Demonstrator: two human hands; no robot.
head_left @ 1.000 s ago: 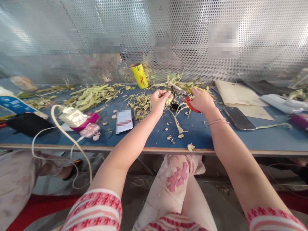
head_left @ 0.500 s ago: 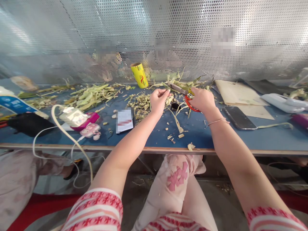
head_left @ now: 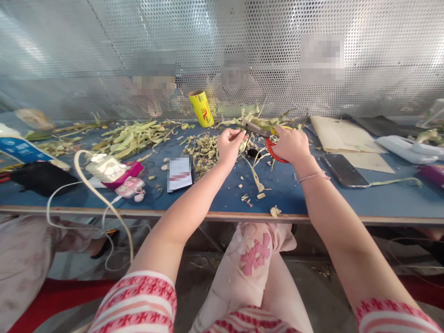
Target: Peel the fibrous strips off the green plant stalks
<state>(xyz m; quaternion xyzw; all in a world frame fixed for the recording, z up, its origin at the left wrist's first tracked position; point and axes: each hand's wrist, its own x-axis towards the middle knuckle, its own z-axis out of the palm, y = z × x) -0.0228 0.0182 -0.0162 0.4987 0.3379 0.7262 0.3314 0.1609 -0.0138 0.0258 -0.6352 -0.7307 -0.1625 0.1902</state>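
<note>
Near edge of blue worktable: a few loose husk scraps, then a small card w/ its label blurred left of centre, and a dark phone face-up just right of the R wrist. Far left: white cable looping off the edge, pink gadget beside it.

Mid-table, both hands meet. Left hand is pinched closed on a thin pale plant strip, fingertips up. Right hand is wrapped round the red handles of scissors, blades pointing left toward the strip, just beside the L fingertips.

Behind: heap of greenish husks/leaves, yellow roll tilted against the perforated metal screen, beige board to the right.

Risk, my read: blades sit v. close to the L fingers, so a snip w/ the strip held that short could nick a fingertip; the strip is limp and may fold instead of cutting clean. Elbow drift could also knock the phone.

Hard to tell: whether blades are open or closed (hidden by hand + leaves), what the small dark item under the hands is, and anything behind the screen, where the shapes are blurred.
</note>
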